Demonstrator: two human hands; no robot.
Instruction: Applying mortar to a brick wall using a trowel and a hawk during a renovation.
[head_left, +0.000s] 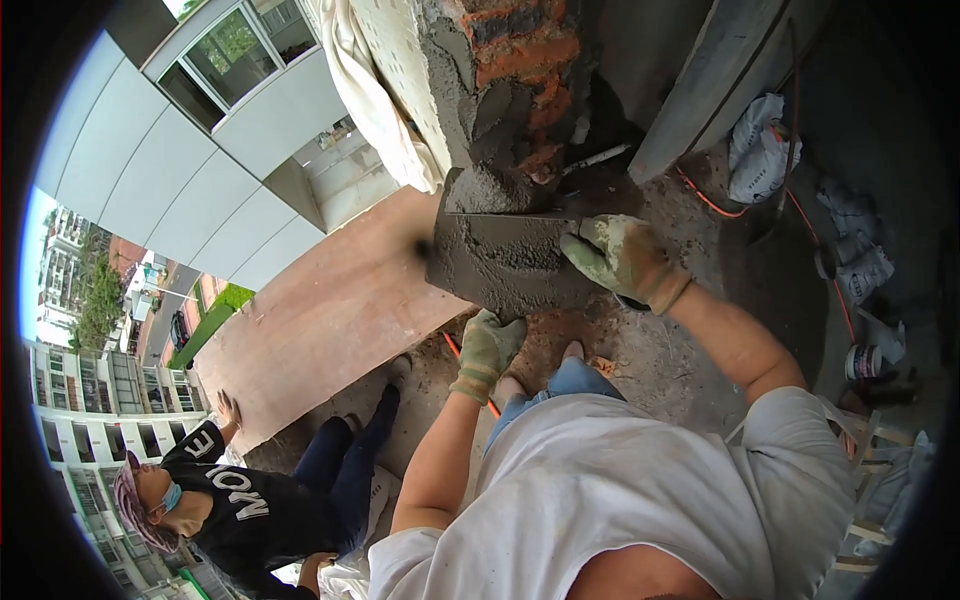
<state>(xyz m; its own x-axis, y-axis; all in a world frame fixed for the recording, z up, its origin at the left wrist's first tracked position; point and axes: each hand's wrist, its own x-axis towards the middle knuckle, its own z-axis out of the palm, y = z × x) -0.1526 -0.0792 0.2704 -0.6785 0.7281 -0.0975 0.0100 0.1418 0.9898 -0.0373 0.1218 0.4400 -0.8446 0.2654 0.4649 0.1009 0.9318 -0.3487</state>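
Observation:
My gloved right hand (620,260) grips a trowel (505,214), its blade lying across wet grey mortar (500,190) on a dark mortar board (455,270). Below it, my gloved left hand (488,355) is closed on the board's near edge. The board is just in front of a corner of exposed red brick (525,55), partly coated in grey mortar, with its far side at the foot of that corner. What lies under the mortar is hidden.
A wide wooden panel (310,310) spans the left, where a co-worker (240,500) rests a hand on it beside an open drop to the street. At right are white sacks (750,150), an orange hose (820,250) and a bucket (862,362). White cloth (370,90) hangs left of the brick.

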